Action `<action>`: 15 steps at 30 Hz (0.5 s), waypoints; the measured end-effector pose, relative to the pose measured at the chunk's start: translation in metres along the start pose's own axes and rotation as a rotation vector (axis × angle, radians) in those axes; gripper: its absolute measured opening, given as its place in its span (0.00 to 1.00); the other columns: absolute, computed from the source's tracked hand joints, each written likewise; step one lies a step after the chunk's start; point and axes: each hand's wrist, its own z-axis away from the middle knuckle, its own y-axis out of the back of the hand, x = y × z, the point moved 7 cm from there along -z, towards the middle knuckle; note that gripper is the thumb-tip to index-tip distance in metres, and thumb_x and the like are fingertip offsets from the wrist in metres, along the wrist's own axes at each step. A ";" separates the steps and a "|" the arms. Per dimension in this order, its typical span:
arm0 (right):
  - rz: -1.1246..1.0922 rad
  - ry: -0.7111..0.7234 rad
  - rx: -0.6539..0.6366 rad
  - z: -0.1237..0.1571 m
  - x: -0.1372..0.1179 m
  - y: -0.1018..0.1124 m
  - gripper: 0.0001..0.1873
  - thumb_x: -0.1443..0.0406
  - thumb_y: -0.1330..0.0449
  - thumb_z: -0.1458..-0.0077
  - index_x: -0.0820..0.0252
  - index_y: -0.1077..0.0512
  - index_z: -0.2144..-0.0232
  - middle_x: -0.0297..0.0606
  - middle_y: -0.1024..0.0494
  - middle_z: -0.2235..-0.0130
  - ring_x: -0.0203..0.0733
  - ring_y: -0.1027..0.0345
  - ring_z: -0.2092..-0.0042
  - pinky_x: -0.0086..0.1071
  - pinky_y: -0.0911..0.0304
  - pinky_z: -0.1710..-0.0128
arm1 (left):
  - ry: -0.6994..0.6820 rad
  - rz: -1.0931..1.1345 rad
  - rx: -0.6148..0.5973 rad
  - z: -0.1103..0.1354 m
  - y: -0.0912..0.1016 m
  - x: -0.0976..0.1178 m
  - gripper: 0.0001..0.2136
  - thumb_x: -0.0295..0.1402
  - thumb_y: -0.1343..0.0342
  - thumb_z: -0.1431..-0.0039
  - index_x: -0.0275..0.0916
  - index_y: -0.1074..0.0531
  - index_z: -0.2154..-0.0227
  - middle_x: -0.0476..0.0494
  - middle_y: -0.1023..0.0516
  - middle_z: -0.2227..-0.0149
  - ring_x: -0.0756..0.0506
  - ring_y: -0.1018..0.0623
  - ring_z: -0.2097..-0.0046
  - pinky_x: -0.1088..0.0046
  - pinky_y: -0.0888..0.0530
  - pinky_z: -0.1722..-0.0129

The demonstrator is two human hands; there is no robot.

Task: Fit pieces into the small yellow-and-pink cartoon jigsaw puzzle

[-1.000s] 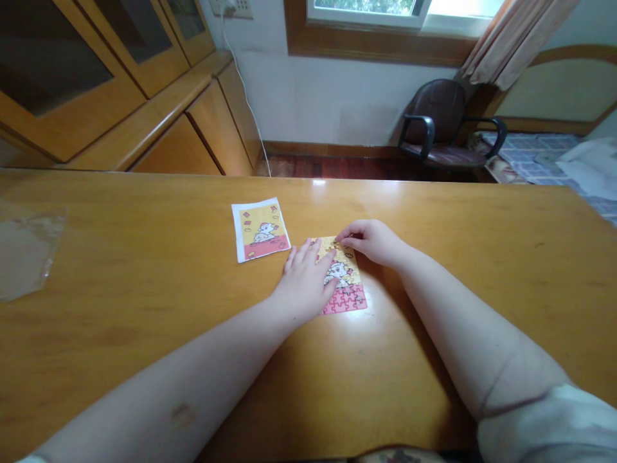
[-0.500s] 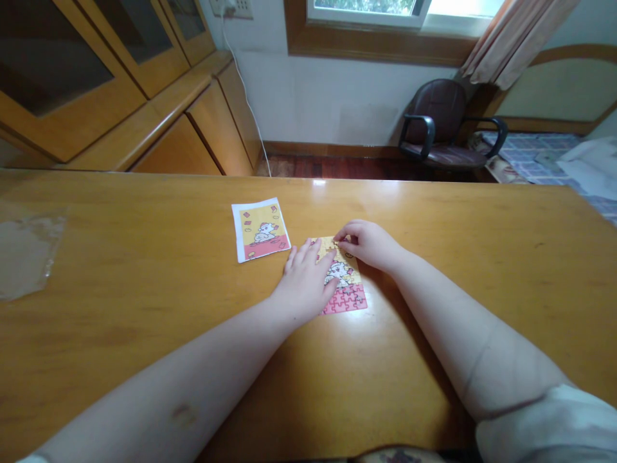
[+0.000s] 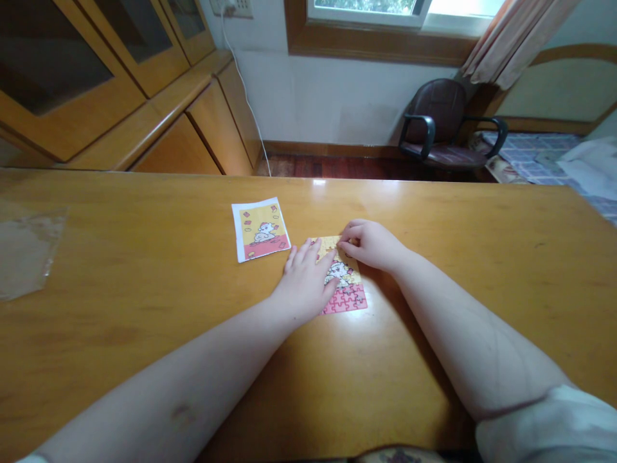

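Note:
A jigsaw puzzle [image 3: 348, 297], yellow above and pink below with a white cartoon animal, lies flat on the wooden table. Spread across its left side is my left hand [image 3: 304, 283], palm down, fingers stretched out and covering part of the picture. My right hand [image 3: 369, 244] is at the puzzle's upper right corner, thumb and fingers bent together in a pinch. Whatever is between those fingertips, if anything, is too small to make out. Left of the puzzle's top rests a printed picture card [image 3: 263, 230] with the same design and a white border.
A clear plastic bag [image 3: 29, 254] lies at the table's [image 3: 144, 270] left edge. Beyond the far edge are a wooden cabinet [image 3: 202, 122] with glass doors, a white cable [image 3: 248, 96], and an office chair [image 3: 438, 122] beside a bed [image 3: 540, 154].
My right hand has shifted slightly to the right, and its fingertips uncover a bit more of the puzzle's top edge. My left hand, the puzzle and the card stay put.

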 end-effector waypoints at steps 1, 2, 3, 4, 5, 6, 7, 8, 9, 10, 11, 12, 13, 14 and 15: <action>0.008 0.004 -0.010 0.000 0.000 0.000 0.09 0.66 0.41 0.46 0.61 0.21 0.72 0.40 0.23 0.65 0.40 0.30 0.63 0.32 0.37 0.59 | 0.000 0.000 0.000 0.000 0.000 0.000 0.26 0.42 0.52 0.38 0.41 0.40 0.39 0.35 0.47 0.33 0.34 0.49 0.32 0.50 0.50 0.35; 0.020 0.006 -0.021 0.000 -0.001 0.000 0.09 0.65 0.41 0.46 0.61 0.21 0.71 0.40 0.23 0.65 0.40 0.30 0.63 0.32 0.37 0.59 | 0.000 0.000 -0.001 0.000 0.000 0.000 0.26 0.41 0.52 0.38 0.41 0.41 0.38 0.34 0.47 0.33 0.34 0.49 0.32 0.50 0.50 0.35; 0.034 0.009 -0.030 0.000 -0.001 0.000 0.09 0.65 0.41 0.45 0.60 0.21 0.71 0.40 0.23 0.65 0.40 0.30 0.63 0.32 0.37 0.60 | 0.001 -0.002 -0.001 0.000 0.000 0.000 0.26 0.41 0.52 0.38 0.40 0.40 0.38 0.34 0.48 0.33 0.34 0.49 0.32 0.50 0.50 0.35; 0.048 0.013 -0.038 0.001 -0.002 0.000 0.09 0.65 0.41 0.45 0.60 0.20 0.71 0.41 0.23 0.65 0.41 0.30 0.63 0.32 0.37 0.60 | 0.000 -0.005 -0.001 0.000 0.000 0.000 0.26 0.41 0.52 0.38 0.40 0.40 0.38 0.33 0.48 0.33 0.34 0.49 0.32 0.50 0.50 0.35; 0.062 0.022 -0.045 0.001 -0.003 0.001 0.10 0.65 0.42 0.45 0.60 0.20 0.70 0.41 0.23 0.64 0.41 0.29 0.63 0.32 0.37 0.60 | -0.003 -0.011 0.002 0.000 0.000 0.000 0.26 0.41 0.52 0.38 0.40 0.41 0.38 0.33 0.48 0.33 0.34 0.49 0.32 0.50 0.51 0.35; 0.075 0.036 -0.052 0.001 -0.005 0.001 0.10 0.65 0.42 0.45 0.60 0.20 0.69 0.41 0.23 0.64 0.41 0.29 0.63 0.32 0.37 0.60 | -0.008 -0.019 0.007 0.000 0.001 0.001 0.26 0.41 0.52 0.37 0.40 0.41 0.38 0.33 0.48 0.33 0.34 0.49 0.32 0.50 0.51 0.35; 0.084 0.054 -0.060 0.002 -0.007 0.001 0.11 0.65 0.42 0.44 0.60 0.20 0.68 0.41 0.23 0.64 0.41 0.29 0.63 0.31 0.37 0.61 | -0.018 -0.028 0.011 0.001 0.001 0.002 0.26 0.41 0.53 0.37 0.39 0.41 0.38 0.34 0.47 0.33 0.34 0.49 0.32 0.50 0.51 0.35; 0.088 0.074 -0.069 0.002 -0.009 0.001 0.11 0.65 0.43 0.44 0.60 0.20 0.68 0.41 0.23 0.64 0.41 0.29 0.63 0.31 0.37 0.61 | -0.028 -0.038 0.012 0.001 0.001 0.002 0.26 0.41 0.53 0.37 0.38 0.41 0.38 0.34 0.47 0.33 0.35 0.49 0.32 0.50 0.52 0.35; 0.088 0.092 -0.078 0.003 -0.011 0.000 0.11 0.64 0.43 0.44 0.60 0.20 0.68 0.41 0.22 0.63 0.40 0.29 0.63 0.31 0.37 0.62 | -0.039 -0.047 0.010 0.001 0.001 0.003 0.26 0.41 0.54 0.36 0.37 0.41 0.38 0.34 0.46 0.33 0.35 0.48 0.32 0.50 0.52 0.34; 0.084 0.105 -0.088 0.003 -0.013 0.000 0.12 0.64 0.43 0.43 0.60 0.20 0.68 0.41 0.22 0.63 0.40 0.29 0.63 0.31 0.37 0.62 | -0.048 -0.054 0.005 0.002 0.001 0.004 0.26 0.40 0.54 0.36 0.35 0.42 0.38 0.34 0.45 0.33 0.36 0.48 0.32 0.51 0.52 0.34; 0.077 0.112 -0.096 0.004 -0.014 -0.001 0.12 0.64 0.43 0.43 0.60 0.20 0.69 0.41 0.22 0.64 0.40 0.29 0.64 0.30 0.37 0.62 | -0.056 -0.057 -0.003 0.002 0.001 0.005 0.26 0.40 0.54 0.36 0.34 0.42 0.38 0.33 0.45 0.33 0.37 0.47 0.32 0.51 0.52 0.34; 0.069 0.114 -0.103 0.004 -0.014 -0.001 0.12 0.64 0.43 0.44 0.61 0.20 0.70 0.40 0.22 0.64 0.39 0.29 0.64 0.30 0.37 0.62 | -0.060 -0.059 -0.013 0.002 0.001 0.005 0.26 0.40 0.55 0.36 0.33 0.42 0.38 0.33 0.45 0.33 0.37 0.46 0.32 0.52 0.51 0.34; 0.063 0.110 -0.102 0.003 -0.013 -0.001 0.12 0.64 0.43 0.44 0.61 0.21 0.71 0.40 0.22 0.64 0.39 0.29 0.64 0.31 0.37 0.62 | -0.063 -0.060 -0.022 0.002 0.001 0.006 0.27 0.41 0.55 0.35 0.33 0.42 0.38 0.33 0.45 0.33 0.37 0.46 0.32 0.52 0.51 0.34; 0.058 0.096 -0.086 0.003 -0.010 0.000 0.11 0.65 0.43 0.44 0.60 0.21 0.71 0.41 0.23 0.64 0.40 0.29 0.64 0.31 0.37 0.62 | -0.064 -0.060 -0.030 0.002 0.001 0.006 0.27 0.41 0.55 0.35 0.32 0.43 0.37 0.33 0.45 0.33 0.37 0.46 0.32 0.52 0.51 0.34; 0.057 0.066 -0.051 0.002 -0.006 0.004 0.11 0.65 0.43 0.44 0.60 0.21 0.71 0.41 0.23 0.65 0.40 0.30 0.63 0.32 0.37 0.61 | -0.064 -0.061 -0.037 0.002 0.001 0.006 0.27 0.42 0.56 0.35 0.32 0.43 0.37 0.33 0.46 0.33 0.37 0.47 0.32 0.51 0.51 0.34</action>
